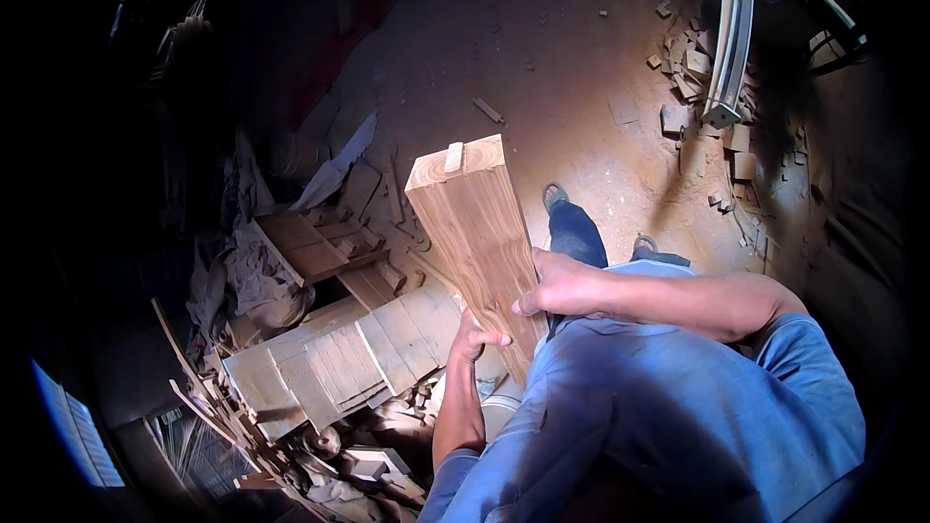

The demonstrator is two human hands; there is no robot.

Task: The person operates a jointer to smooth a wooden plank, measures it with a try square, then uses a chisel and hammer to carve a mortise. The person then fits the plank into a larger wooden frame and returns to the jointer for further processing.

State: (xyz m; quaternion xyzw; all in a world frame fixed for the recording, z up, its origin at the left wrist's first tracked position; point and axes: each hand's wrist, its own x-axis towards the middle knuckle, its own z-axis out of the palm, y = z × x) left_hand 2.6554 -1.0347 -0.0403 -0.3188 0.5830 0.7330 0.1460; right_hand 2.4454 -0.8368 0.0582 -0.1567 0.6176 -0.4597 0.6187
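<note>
A thick wooden beam [475,232] slants up and away from my body, its sawn end facing the far side. Growth rings show on that end, and a small pale wooden block [453,157] sits or projects there; I cannot tell whether it is a separate piece. My left hand [470,337] grips the beam low on its left side, thumb across the face. On the right side my right hand [562,283] is closed round the edge, its fingers partly hidden behind the wood. The beam's near end rests close against my blue clothing.
Stacked flat boards [339,358] lie to my left, beside a wooden frame [300,247] and crumpled cloth [262,291]. Thin strips [199,402] stick out at lower left. Wood offcuts [697,63] litter the floor at far right, under a metal rail [733,34].
</note>
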